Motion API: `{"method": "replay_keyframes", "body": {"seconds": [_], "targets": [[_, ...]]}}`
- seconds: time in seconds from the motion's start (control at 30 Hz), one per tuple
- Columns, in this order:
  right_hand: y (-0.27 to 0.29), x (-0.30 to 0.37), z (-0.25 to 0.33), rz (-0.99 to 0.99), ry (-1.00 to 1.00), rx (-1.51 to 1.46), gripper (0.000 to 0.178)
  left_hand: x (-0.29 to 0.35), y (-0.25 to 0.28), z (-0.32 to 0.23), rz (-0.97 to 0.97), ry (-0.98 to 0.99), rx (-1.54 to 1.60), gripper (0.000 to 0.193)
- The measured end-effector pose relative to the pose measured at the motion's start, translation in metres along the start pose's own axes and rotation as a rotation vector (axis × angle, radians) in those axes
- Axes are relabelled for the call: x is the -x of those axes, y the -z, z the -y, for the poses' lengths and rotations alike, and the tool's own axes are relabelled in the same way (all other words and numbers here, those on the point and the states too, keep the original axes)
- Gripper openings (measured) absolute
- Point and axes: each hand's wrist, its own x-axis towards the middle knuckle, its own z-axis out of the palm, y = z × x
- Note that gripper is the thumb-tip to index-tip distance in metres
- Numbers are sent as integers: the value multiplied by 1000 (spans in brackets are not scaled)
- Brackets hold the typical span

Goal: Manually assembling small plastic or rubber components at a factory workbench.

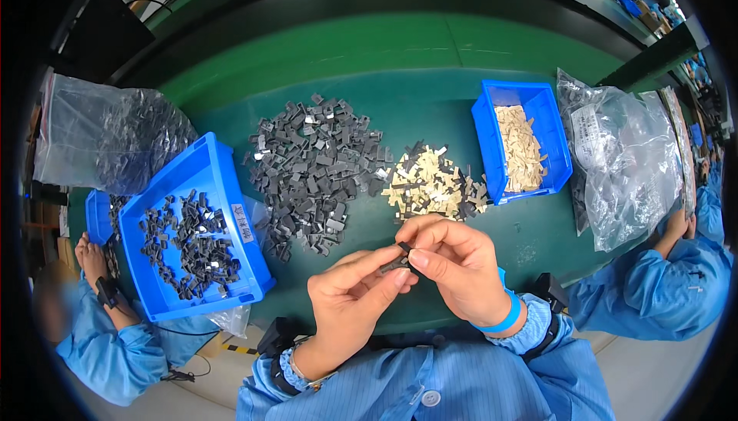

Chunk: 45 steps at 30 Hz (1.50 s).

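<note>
Between the fingertips of both hands is a small black plastic part (395, 264), partly covered by the fingers. My left hand (350, 298) pinches its left end between thumb and forefinger. My right hand (460, 271), with a blue band at the wrist, grips the other end the same way; whether a second small piece sits under those fingertips I cannot make out. Just beyond the hands lies a pile of small cream-and-black strips (430, 183). A larger heap of dark grey plastic parts (315, 167) spreads to its left on the green table (530, 248).
At left, a large blue bin (257, 279) holds black parts, near a clear bag (108, 133) of dark pieces. A smaller blue bin (492, 161) of tan strips stands at right beside another plastic bag (626, 160). Co-workers in blue sit at left (111, 344) and right (653, 290).
</note>
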Motion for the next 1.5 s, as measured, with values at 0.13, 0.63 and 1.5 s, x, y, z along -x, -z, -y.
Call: {"method": "replay_keyframes", "body": {"seconds": [0.13,0.63,1.5], "targets": [[-1,0,-2,-8,6,2,3,1,-2,1,-59,-43,-10,29],[-5,3,-8,-49,112,67,6,4,-7,-1,-105,-54,-89,30],[2,-5,-19,-62,437,668,16,6,-4,8,-156,-54,94,21]]}}
